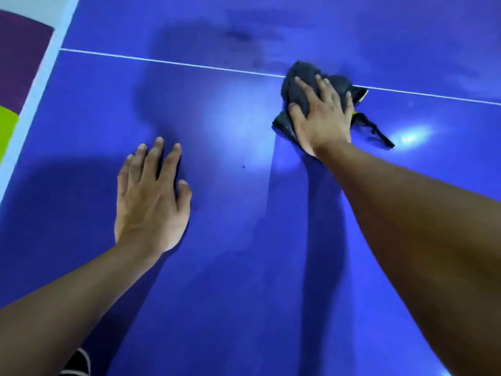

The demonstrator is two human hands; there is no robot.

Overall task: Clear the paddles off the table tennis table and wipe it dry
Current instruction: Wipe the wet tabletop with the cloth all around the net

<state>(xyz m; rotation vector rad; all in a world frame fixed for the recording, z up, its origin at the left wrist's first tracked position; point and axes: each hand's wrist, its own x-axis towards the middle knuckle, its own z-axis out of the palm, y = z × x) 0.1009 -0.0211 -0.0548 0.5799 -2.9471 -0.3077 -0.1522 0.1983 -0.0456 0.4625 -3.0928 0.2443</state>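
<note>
1. Pressing flat on the cloth (pixel 298 74), the right hand (pixel 322 115) lies palm down. Its fingers are straight and a little spread, the thumb is out to the side, and nothing is pinched.
2. Cloth: dark grey and crumpled. It sits on the table tennis table (pixel 244 267) at about 1 o'clock in the view. Its far edge lies across the white line (pixel 162 61). A thin strip sticks out from under the hand toward 4 o'clock.
3. Left hand (pixel 151 196): at about 8 o'clock from the cloth and well apart from it. It rests palm down on the bare surface with fingers straight and spread, holding nothing.
4. Table: blue and glossy, filling most of the view.
5. White line: runs across the table from 10 o'clock to 3 o'clock.
6. Dark smears (pixel 238 36): beyond the line at 12 o'clock. They may be damp patches, but the blur leaves this unclear.
7. Glare spot (pixel 412 137): just beside the cloth strip at 3 o'clock.
8. White edge band (pixel 40 77): at 10 o'clock. Outside it lie a purple patch (pixel 19 58) and a green patch (pixel 6 128).
9. Dark item with a pale stripe (pixel 78 362): at 7 o'clock on the lower frame edge, too cut off to identify.
</note>
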